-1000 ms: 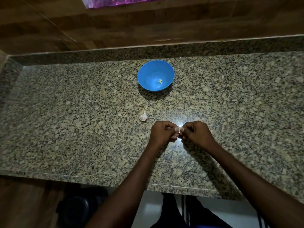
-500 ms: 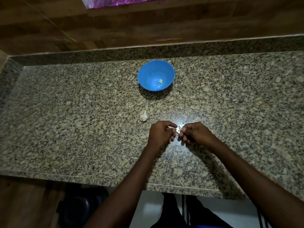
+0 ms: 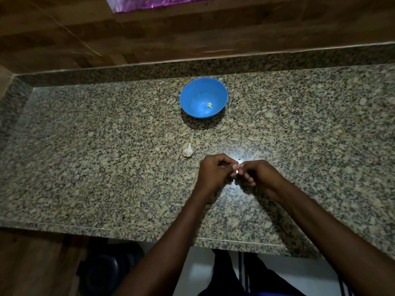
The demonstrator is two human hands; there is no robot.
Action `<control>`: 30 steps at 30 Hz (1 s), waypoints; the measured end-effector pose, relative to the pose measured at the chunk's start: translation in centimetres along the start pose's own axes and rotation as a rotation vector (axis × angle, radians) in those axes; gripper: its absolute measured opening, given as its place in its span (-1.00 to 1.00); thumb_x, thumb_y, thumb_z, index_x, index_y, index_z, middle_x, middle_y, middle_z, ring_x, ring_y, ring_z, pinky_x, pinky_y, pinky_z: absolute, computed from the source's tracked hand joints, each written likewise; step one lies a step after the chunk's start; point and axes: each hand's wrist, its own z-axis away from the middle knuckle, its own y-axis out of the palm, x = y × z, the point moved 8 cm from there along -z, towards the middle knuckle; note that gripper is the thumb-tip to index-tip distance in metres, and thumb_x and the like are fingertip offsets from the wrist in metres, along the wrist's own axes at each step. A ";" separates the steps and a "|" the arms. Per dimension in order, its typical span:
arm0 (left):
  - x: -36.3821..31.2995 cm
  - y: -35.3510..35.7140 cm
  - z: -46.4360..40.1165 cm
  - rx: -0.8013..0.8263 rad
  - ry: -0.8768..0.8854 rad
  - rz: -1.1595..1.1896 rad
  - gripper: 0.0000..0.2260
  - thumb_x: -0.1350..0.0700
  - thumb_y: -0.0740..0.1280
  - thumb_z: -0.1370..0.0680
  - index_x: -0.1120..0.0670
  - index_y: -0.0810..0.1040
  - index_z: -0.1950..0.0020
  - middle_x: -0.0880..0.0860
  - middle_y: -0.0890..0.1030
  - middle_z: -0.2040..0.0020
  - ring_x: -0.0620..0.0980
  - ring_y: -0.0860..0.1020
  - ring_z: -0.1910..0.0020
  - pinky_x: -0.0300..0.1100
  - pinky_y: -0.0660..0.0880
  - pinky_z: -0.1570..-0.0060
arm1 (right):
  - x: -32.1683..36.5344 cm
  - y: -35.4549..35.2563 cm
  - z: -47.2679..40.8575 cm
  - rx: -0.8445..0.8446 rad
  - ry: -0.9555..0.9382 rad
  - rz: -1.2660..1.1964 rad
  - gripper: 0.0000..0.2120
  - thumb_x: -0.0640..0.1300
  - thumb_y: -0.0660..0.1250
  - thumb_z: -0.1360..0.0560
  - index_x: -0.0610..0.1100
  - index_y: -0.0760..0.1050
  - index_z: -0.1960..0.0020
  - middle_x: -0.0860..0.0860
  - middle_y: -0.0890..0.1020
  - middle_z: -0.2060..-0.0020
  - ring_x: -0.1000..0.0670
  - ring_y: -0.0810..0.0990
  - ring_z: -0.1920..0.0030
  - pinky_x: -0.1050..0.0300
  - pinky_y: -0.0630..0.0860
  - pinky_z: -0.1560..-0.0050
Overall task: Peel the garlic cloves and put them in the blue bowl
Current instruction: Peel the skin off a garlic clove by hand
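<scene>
garlic clove (image 3: pixel 237 167) pinched between left hand (image 3: pixel 214 170), right hand (image 3: pixel 256 173)

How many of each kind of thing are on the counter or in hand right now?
Blue bowl: 1
Peeled clove in the bowl: 1
Garlic bulb on the counter: 1
Clove being peeled, pinched between left hand and right hand: 1
Loose skin scraps by the hands: too small to count
Total: 4
</scene>
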 end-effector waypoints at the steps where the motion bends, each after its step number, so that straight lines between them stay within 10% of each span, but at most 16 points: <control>1: -0.1 0.2 0.1 -0.012 0.008 0.000 -0.98 0.28 0.49 -0.49 0.21 0.69 0.10 0.17 0.71 0.23 0.07 0.65 0.28 0.06 0.63 0.20 | -0.8 0.3 -0.2 0.043 0.085 -0.093 -0.76 -0.26 0.18 -0.53 -0.23 0.46 0.30 -0.05 0.40 0.50 0.06 0.22 0.52 0.23 0.14 0.52; 6: -0.5 0.3 0.6 -0.034 0.048 -0.052 -0.99 0.28 0.47 -0.49 0.21 0.69 0.11 0.20 0.69 0.27 0.04 0.60 0.34 -0.12 0.56 0.33 | -2.4 1.4 -0.3 0.164 0.254 -0.382 -0.86 -0.23 0.25 -0.41 -0.20 0.44 0.32 0.02 0.28 0.51 0.10 0.15 0.56 0.27 0.09 0.58; 15: 1.8 0.4 0.2 0.039 -0.285 0.237 -0.96 0.30 0.48 -0.49 0.25 0.70 0.08 0.31 0.70 0.15 0.19 0.68 0.14 0.00 0.65 0.05 | 3.6 -0.3 2.2 -0.183 -0.517 0.770 -0.75 -0.23 0.35 -0.57 -0.09 0.64 0.27 0.06 0.64 0.45 0.11 0.60 0.42 0.17 0.51 0.33; 19: 2.4 0.5 0.1 0.043 -0.399 0.374 -0.96 0.31 0.46 -0.51 0.25 0.68 0.06 0.20 0.72 0.17 0.04 0.69 0.20 -0.15 0.67 0.11 | 4.8 0.1 3.2 -0.322 -0.670 0.918 -0.77 -0.28 0.35 -0.52 -0.06 0.63 0.26 0.12 0.63 0.44 0.23 0.58 0.40 0.32 0.42 0.36; 30: 1.0 -0.4 -0.2 0.029 -0.163 0.187 -0.90 0.33 0.45 -0.50 0.20 0.70 0.01 0.23 0.69 0.17 0.05 0.65 0.24 -0.10 0.63 0.11 | 2.7 -1.3 2.3 -0.381 -0.379 0.863 -0.86 -0.04 0.45 -0.51 0.07 0.73 -0.05 0.03 0.74 0.23 0.06 0.68 0.21 0.24 0.47 0.22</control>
